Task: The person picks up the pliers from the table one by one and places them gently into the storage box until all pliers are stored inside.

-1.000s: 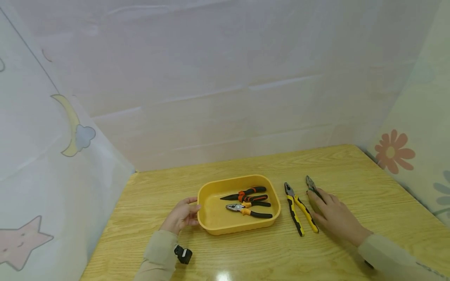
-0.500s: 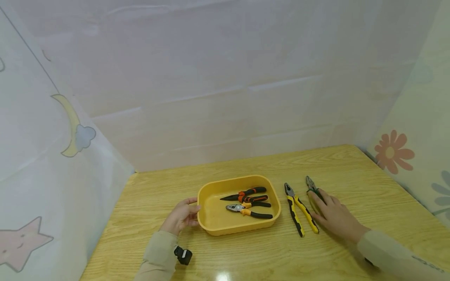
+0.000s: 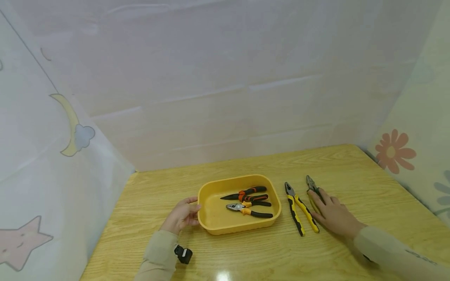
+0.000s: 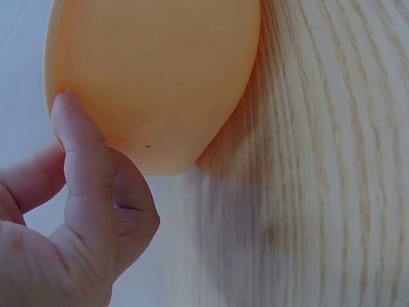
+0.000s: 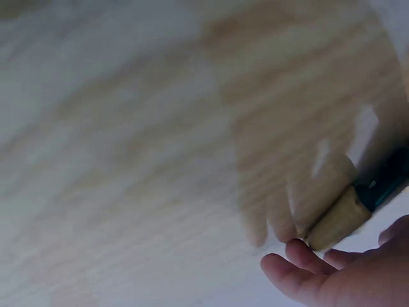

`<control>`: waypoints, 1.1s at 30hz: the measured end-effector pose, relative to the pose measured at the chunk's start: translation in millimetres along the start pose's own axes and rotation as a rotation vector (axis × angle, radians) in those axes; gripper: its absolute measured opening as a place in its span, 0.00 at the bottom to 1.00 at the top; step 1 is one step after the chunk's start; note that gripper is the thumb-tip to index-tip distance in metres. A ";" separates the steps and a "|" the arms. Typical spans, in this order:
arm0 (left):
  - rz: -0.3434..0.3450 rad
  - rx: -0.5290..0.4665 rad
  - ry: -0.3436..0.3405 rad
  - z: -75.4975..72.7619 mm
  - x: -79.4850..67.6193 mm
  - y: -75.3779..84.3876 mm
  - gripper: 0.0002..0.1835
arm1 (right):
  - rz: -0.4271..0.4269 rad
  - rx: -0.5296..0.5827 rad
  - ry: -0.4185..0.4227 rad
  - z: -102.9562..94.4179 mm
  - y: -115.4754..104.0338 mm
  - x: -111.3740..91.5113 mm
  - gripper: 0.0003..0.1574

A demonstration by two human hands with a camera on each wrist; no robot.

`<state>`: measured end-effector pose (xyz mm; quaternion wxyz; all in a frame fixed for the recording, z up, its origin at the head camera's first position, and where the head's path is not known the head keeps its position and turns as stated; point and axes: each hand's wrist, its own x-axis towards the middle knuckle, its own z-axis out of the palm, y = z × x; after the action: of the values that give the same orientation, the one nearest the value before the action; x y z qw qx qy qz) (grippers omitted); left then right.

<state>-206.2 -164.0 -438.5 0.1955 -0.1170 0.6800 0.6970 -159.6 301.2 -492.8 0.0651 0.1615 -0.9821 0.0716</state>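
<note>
My left hand (image 3: 183,216) holds the left end of a yellow tray (image 3: 204,187), its thumb (image 4: 80,153) inside the wall and its fingers outside. In the tray lie long-nose pliers (image 3: 242,195) with black-and-red handles and combination pliers (image 3: 246,210) with orange-and-black handles. On the table, my right hand (image 3: 335,216) grips green-handled pliers (image 3: 311,182) from above, covering much of the handles; the metal head points away. One handle end (image 5: 339,220) shows beside the fingers in the right wrist view. Yellow-and-black pliers (image 3: 299,208) lie between tray and right hand.
Everything stands on a wood-grain table (image 3: 228,257). Pale sheets hang behind and at both sides, with a printed moon and star at left and a flower (image 3: 395,151) at right. A black device (image 3: 183,254) is strapped at the left wrist.
The right wrist and forearm have shifted slightly left, while that hand stays over the green-handled pliers. Tray, tools and left hand look unchanged.
</note>
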 end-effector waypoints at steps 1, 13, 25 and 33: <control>-0.001 0.000 -0.001 0.2 0.1 0.1 0.23 | -0.002 0.001 0.000 1.0 0.3 -0.4 0.45; 0.000 0.000 0.000 0.3 1.1 -0.2 0.23 | -0.022 0.033 0.005 0.8 5.0 2.3 0.39; 0.005 0.002 0.005 0.9 0.7 -1.1 0.22 | 0.106 0.204 -0.031 -11.3 -3.3 5.1 0.36; 0.002 0.003 0.000 0.0 -0.8 0.2 0.23 | 0.120 0.188 -0.029 -16.3 -2.9 6.0 0.37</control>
<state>-205.6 -164.1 -438.0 0.1950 -0.1159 0.6810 0.6963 -162.6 299.3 -475.6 0.0310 0.1090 -0.9798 0.1648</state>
